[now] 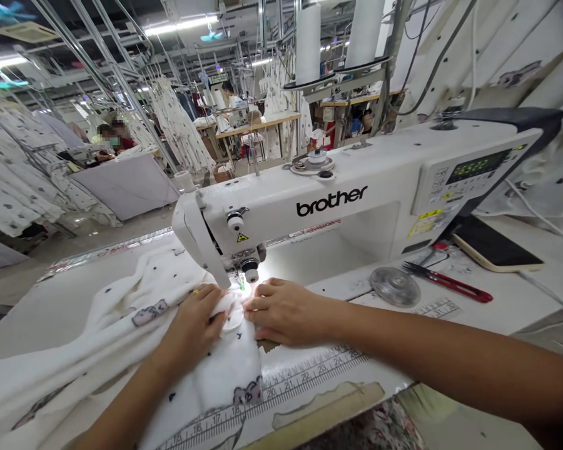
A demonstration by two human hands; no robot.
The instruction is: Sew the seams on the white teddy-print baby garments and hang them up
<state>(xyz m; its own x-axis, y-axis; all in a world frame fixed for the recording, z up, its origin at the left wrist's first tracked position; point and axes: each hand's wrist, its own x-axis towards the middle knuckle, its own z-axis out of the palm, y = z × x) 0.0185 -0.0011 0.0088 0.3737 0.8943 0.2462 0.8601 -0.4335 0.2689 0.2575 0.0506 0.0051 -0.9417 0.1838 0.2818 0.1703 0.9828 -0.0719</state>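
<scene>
A white fleecy fabric [225, 369] printed with dark spots and grey-pink animal figures lies across the sewing machine's bed. Its folded edge sits under the lit needle area [242, 281] of the white Brother sewing machine [281, 206]. My left hand [194, 322] is closed on the fabric just left of the needle, thumb and fingers pinching a bunched fold. Close to the needle on the right, my right hand [286, 312] has its fingers together and grips the fabric's edge at the fingertips. The exact stitching point is partly hidden by the fingers and glare.
A clear round dish [395, 286], red-handled thread snips [450, 281] and a phone [497, 242] with a cable lie right of the machine. A printed ruler strip [304, 378] runs along the table front. Thread cones [308, 44] stand above. Behind are hanging garments and people at other machines.
</scene>
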